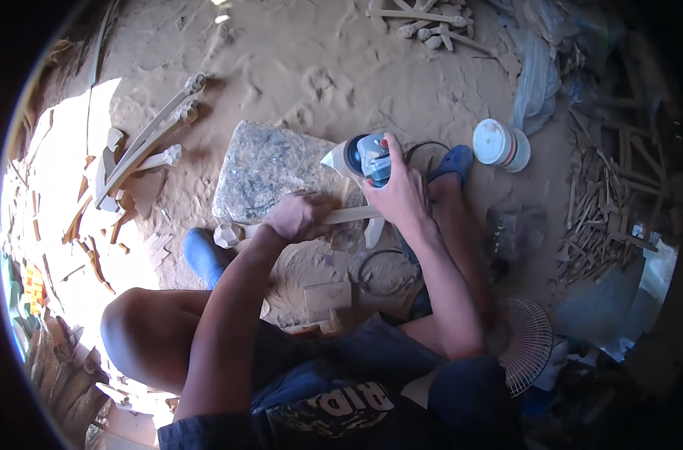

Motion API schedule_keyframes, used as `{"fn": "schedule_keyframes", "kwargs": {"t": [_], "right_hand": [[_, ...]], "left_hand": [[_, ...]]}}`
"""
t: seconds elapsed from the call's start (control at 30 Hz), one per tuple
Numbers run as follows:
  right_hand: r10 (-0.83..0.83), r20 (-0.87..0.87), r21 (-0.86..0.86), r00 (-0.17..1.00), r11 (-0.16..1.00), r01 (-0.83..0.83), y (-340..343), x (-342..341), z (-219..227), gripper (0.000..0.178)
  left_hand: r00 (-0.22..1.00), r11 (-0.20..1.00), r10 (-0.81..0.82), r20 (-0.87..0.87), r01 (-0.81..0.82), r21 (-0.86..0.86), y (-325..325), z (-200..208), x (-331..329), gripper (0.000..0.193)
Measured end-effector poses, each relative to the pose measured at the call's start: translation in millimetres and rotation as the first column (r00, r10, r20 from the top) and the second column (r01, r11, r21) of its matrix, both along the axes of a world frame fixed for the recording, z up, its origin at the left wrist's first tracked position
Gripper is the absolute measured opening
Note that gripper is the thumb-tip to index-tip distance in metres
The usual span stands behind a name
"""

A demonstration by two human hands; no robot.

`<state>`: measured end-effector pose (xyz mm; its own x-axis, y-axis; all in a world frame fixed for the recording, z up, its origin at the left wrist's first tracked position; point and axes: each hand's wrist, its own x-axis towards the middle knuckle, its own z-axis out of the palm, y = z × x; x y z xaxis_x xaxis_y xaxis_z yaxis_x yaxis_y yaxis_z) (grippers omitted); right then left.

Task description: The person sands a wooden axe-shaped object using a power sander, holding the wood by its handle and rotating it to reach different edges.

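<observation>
My left hand (299, 216) is closed round a pale wooden stick (353, 215) with a faceted knob at its left end. The stick lies across the near edge of a flat, mottled stone block (259, 176). My right hand (406, 196) grips a blue and dark handheld power sander (374, 160) just above the block's right side. A pale, pointed part juts from the tool toward the left. Its working face is hidden, so contact with the stick cannot be made out.
Several knobbed sticks (150, 139) lie at the left, others (435, 22) at the far side. A white tub (494, 142) stands at the right, near a heap of thin wood pieces (593, 217). A dark cable (368, 281) loops near my feet; a fan grille (528, 345) sits beside me.
</observation>
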<state>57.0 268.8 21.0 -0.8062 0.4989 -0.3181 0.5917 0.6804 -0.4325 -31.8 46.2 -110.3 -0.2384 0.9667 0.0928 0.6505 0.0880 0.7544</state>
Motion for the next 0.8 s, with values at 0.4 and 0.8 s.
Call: {"fn": "schedule_keyframes", "kwargs": {"t": [0.4,0.8], "right_hand": [[-0.115,0.015,0.101,0.993,0.988,0.113,32,7,8,0.095],[-0.12,-0.172,0.13,0.978,0.981,0.143,36,45,11,0.091]], "left_hand": [[0.998,0.998,-0.028,0.058,0.031,-0.051,-2,-2,-3,0.046],[1.0,0.999,0.009,0.014,-0.009,0.04,-3,1,0,0.048]]}}
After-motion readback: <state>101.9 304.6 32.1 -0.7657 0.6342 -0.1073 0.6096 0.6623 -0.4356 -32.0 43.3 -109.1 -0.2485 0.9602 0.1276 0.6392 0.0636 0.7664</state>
